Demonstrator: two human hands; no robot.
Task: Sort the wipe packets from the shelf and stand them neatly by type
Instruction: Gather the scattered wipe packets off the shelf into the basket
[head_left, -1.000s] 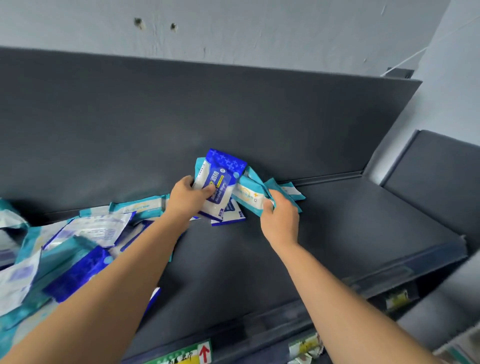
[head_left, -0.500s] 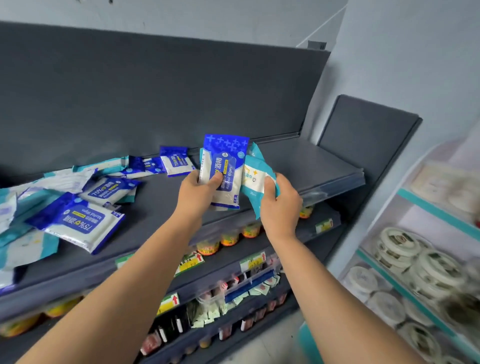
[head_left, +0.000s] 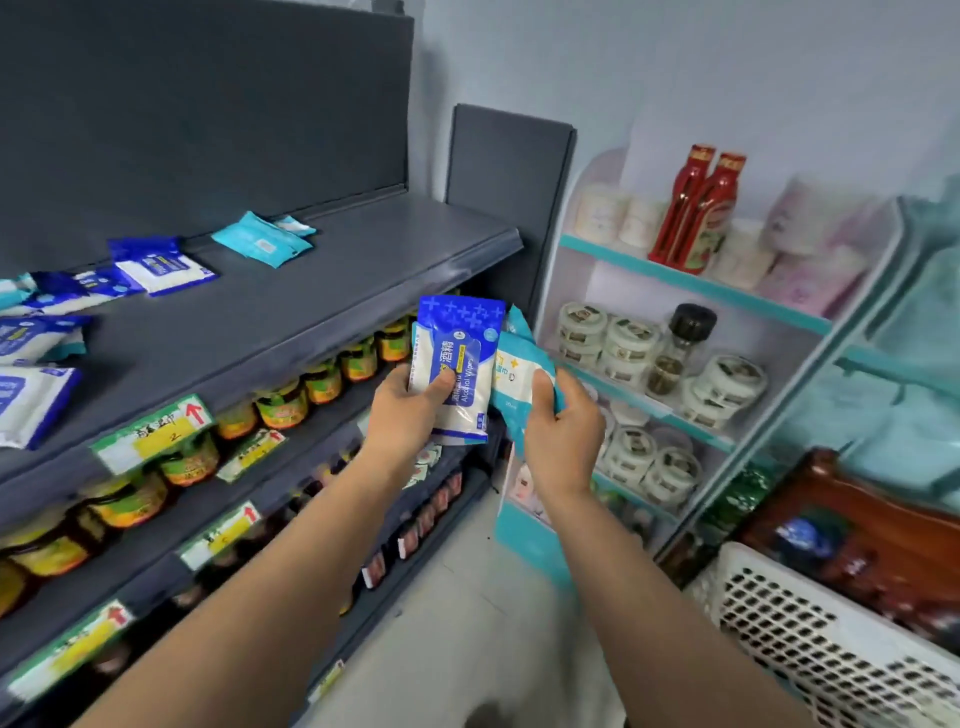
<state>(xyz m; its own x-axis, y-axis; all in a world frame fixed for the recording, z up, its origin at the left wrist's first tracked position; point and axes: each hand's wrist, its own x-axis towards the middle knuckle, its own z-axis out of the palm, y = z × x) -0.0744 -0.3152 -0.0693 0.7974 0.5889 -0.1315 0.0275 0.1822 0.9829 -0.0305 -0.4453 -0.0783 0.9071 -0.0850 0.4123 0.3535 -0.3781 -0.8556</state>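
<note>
My left hand (head_left: 402, 415) grips a dark blue and white alcohol wipe packet (head_left: 457, 364), held upright in the air off the right end of the dark grey shelf (head_left: 322, 291). Right beside it, my right hand (head_left: 563, 436) holds a teal and white wipe packet (head_left: 514, 374). On the shelf lie more packets: a teal one (head_left: 262, 240) near the back, a blue one (head_left: 161, 265) left of it, and several blue and teal ones (head_left: 31, 364) piled at the far left.
Jars (head_left: 283, 405) fill the lower grey shelves behind price labels. A white and teal rack (head_left: 691, 280) at right carries round tubs, red bottles and rolls. A white perforated basket (head_left: 831, 639) stands on the floor at lower right.
Both hands have lifted their packets off the shelf and drawn them back and to the right, past the shelf's front edge. The view has swung right and down.
</note>
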